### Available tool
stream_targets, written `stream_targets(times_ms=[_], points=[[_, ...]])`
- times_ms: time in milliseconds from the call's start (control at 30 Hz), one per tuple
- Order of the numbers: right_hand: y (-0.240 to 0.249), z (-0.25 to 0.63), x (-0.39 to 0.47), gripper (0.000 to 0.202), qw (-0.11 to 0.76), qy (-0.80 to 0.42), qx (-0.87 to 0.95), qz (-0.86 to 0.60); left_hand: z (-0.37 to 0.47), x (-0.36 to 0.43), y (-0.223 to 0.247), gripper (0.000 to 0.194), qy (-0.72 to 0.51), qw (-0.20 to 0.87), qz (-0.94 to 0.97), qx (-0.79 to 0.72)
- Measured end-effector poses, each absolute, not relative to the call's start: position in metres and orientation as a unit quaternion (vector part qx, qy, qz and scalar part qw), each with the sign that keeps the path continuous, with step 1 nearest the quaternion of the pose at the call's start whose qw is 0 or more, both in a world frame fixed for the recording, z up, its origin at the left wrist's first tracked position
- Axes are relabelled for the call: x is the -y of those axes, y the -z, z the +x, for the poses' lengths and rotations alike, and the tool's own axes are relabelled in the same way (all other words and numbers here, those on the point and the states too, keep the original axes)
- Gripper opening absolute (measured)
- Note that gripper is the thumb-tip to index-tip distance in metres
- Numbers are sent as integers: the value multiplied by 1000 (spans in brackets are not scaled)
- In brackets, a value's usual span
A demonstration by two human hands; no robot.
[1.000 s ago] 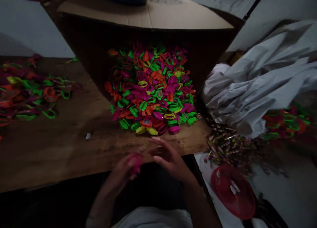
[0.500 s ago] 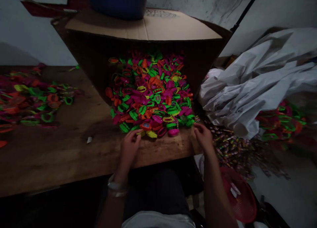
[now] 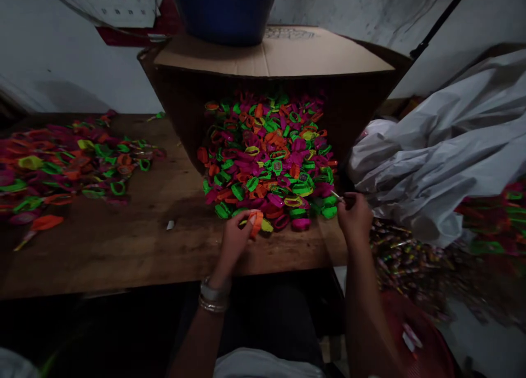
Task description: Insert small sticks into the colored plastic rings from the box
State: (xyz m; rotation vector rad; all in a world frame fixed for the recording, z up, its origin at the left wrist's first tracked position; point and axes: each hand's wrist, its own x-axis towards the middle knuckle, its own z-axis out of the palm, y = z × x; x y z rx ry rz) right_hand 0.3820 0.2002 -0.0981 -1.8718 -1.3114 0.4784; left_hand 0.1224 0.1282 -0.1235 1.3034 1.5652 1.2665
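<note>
Left hand (image 3: 235, 236): fingertips closed, pinching an orange plastic watch-shaped piece (image 3: 257, 222) before a multicoloured plastic pile (image 3: 275, 164); piece partly finger-covered, long axis roughly fore-and-aft. Right hand (image 3: 356, 218): curled nearly closed around a thin pale stick (image 3: 336, 195), near end hidden, tip pointing forward-left, pileward.

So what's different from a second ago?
The left hand no longer has the pink piece; it moved forward and now holds an orange toy watch. The right hand moved rightward and now pinches a thin pale stick. The cardboard box and blue bucket stayed put.
</note>
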Motion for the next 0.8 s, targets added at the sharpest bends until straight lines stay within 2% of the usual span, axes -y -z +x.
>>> stream_targets(times_ms=[100, 167, 200, 333, 433, 533, 633, 733, 800], points=[[99, 334, -149, 25, 436, -290, 563, -639, 131, -112, 123, 28, -496, 438, 489, -568], [107, 299, -116, 26, 532, -428, 548, -484, 136, -105, 122, 23, -510, 470, 471, -545], [112, 283, -102, 25, 546, -456, 537, -454, 138, -101, 122, 27, -521, 482, 453, -540], [131, 253, -70, 25, 577, -469, 462, -484, 141, -89, 121, 53, -562, 546, 339, -521], [138, 252, -66, 28, 568, -509, 402, -507, 142, -79, 120, 49, -555, 566, 340, -506], [139, 254, -68, 31, 562, -561, 357, -492, 148, -70, 123, 43, -550, 531, 371, -527], [138, 257, -71, 31, 572, -521, 376, -510, 154, -61, 127, 47, -532, 524, 404, -529], [133, 265, -75, 23, 560, -380, 515, -526, 154, -54, 131, 60, -491, 567, 422, -509], [128, 273, -77, 23, 529, -320, 611, -494, 150, -53, 130, 56, -459, 587, 424, -515]])
